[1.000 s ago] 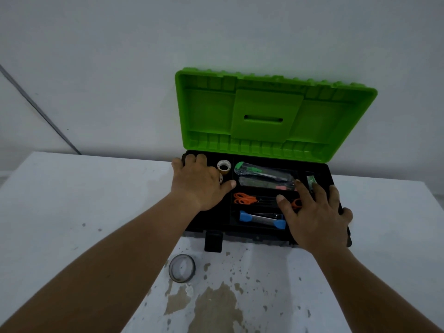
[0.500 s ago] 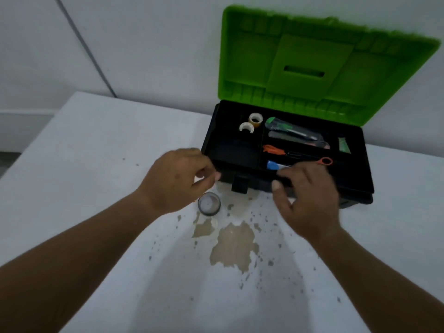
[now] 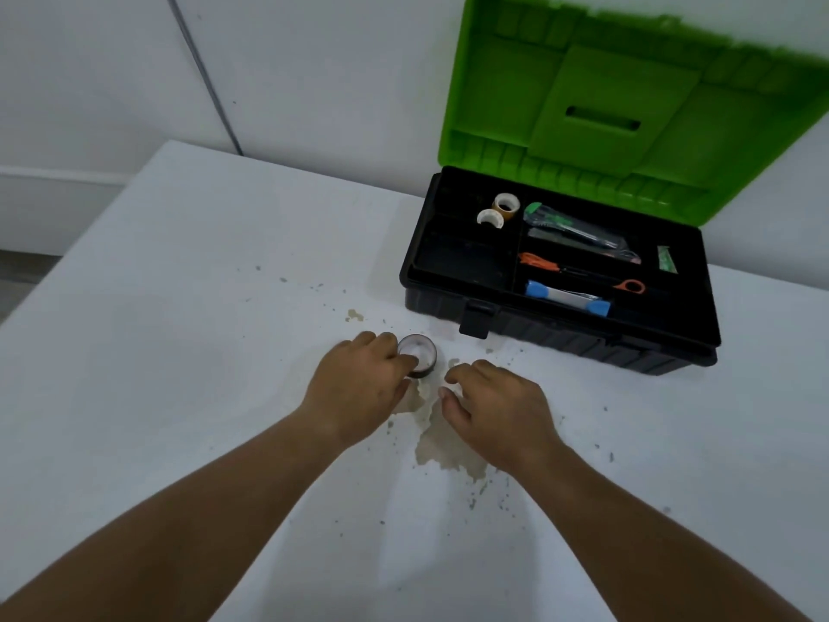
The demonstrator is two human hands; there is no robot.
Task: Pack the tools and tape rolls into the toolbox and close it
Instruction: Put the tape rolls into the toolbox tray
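A black toolbox (image 3: pixel 529 327) with its green lid (image 3: pixel 628 105) raised stands at the right rear of the table. In its tray lie a brown tape roll (image 3: pixel 506 202), a white tape roll (image 3: pixel 490 217), a green-handled tool in a clear sleeve (image 3: pixel 578 228), orange scissors (image 3: pixel 540 261) and a blue-capped tool (image 3: pixel 567 297). A dark tape roll (image 3: pixel 419 360) sits on the table in front of the box. My left hand (image 3: pixel 359 388) has its fingers and thumb around this roll. My right hand (image 3: pixel 498 410) hovers just right of it, fingers curled and holding nothing.
The white table (image 3: pixel 179 352) has a worn brown patch (image 3: pixel 442 442) and specks under my hands. A white wall stands behind, with a thin dark cable (image 3: pixel 206 78) running down it. The table's left edge drops off toward the floor.
Both hands have drawn back from the toolbox tray to the table in front. My left hand has come down onto the dark tape roll and closed its fingers around it.
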